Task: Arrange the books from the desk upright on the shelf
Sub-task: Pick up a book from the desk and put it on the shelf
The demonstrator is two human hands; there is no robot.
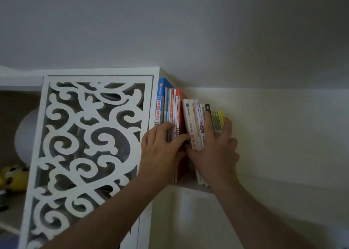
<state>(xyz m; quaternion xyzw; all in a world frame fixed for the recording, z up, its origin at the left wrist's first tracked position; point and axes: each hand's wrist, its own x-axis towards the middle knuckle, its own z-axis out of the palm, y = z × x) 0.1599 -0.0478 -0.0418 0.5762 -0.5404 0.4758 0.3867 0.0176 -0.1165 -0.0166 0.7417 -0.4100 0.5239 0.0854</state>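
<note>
Both hands are up at a row of books standing on a shelf [190,186] beside the pale wall [273,135]. At the left end of the row a tall blue book [160,101] stands against the white side of the cabinet, with a set of thin red and white books [174,107] just beside it, all upright. To their right a cluster of cream-spined books [192,124] leans slightly left at the top, followed by a dark-spined book [207,107] and a few small yellow and green books [218,121] at the right end. The left hand [162,148] lies over the lower spines of the thin red and white books, its fingers loosely bent and its fingertips reaching toward the gap next to the cream-spined group; whether it actually grips a book cannot be told. The right hand [213,152] wraps around the cream-spined and small books, fingers up along their spines and round the right end, thumb at the left edge of the cluster, holding them together. Left of the books is a white carved scrollwork panel [88,141], and behind it, in an open compartment, a white round object [28,135] and a yellow toy [13,177].
</note>
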